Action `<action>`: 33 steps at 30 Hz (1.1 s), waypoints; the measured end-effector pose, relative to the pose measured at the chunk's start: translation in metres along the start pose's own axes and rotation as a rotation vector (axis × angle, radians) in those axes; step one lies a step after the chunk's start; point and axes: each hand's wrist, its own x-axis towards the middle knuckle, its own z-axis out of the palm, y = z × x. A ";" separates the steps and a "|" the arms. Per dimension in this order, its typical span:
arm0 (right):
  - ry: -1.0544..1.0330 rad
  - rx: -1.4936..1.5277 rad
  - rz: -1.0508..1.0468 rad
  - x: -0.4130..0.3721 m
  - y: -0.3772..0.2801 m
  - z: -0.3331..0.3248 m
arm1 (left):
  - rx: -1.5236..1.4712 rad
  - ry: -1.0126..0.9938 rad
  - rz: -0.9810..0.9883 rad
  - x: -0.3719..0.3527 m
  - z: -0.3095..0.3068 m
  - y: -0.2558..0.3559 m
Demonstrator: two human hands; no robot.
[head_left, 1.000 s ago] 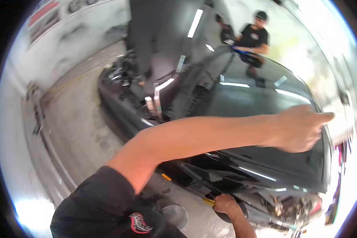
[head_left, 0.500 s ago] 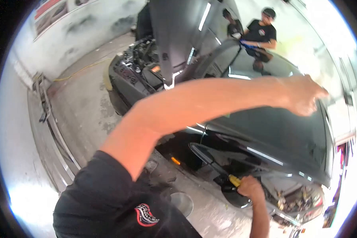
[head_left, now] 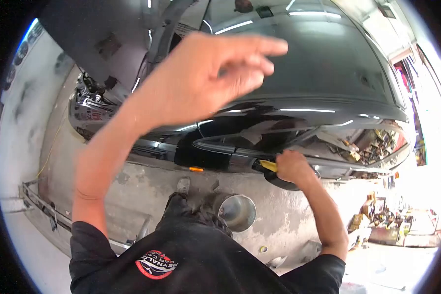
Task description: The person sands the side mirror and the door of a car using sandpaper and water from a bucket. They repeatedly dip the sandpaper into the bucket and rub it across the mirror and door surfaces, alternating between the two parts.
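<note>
My left hand (head_left: 225,73) is raised in the air in front of the camera, above a glossy black car (head_left: 308,78). Its index finger points right, the other fingers are bent and apart, and nothing is in it. Lower down, my right hand (head_left: 294,169) is closed around a yellow piece (head_left: 268,165), whose kind I cannot make out. That hand rests by the dark door mirror (head_left: 284,183) on the car's near side. My palm and fingers hide part of the yellow piece.
A metal bucket (head_left: 237,213) stands on the concrete floor (head_left: 274,220) near my feet. The car's raised hood (head_left: 108,29) is at the upper left. An orange side marker (head_left: 196,169) sits on the fender. Assorted items (head_left: 382,215) are piled at the right.
My view has swung down and right. My left hand has drawn back from its outstretched reach over the car. The co-worker is out of view. My right hand stays at the mirror.
</note>
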 end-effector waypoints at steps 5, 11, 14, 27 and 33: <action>0.125 -0.005 -0.114 -0.027 -0.030 0.013 | -0.427 -0.108 -0.142 -0.058 0.095 -0.034; 0.313 0.620 0.056 -0.159 -0.058 0.031 | -0.419 -0.190 -0.378 -0.095 0.254 -0.082; 0.247 0.972 0.283 -0.208 -0.063 0.090 | -0.302 -0.114 -0.265 -0.086 0.324 -0.093; 0.390 1.335 0.492 -0.193 -0.042 0.069 | -0.324 0.277 -0.301 -0.167 0.376 -0.097; 0.251 0.354 -0.057 -0.104 -0.014 -0.003 | -0.574 0.288 -0.466 -0.198 0.385 -0.085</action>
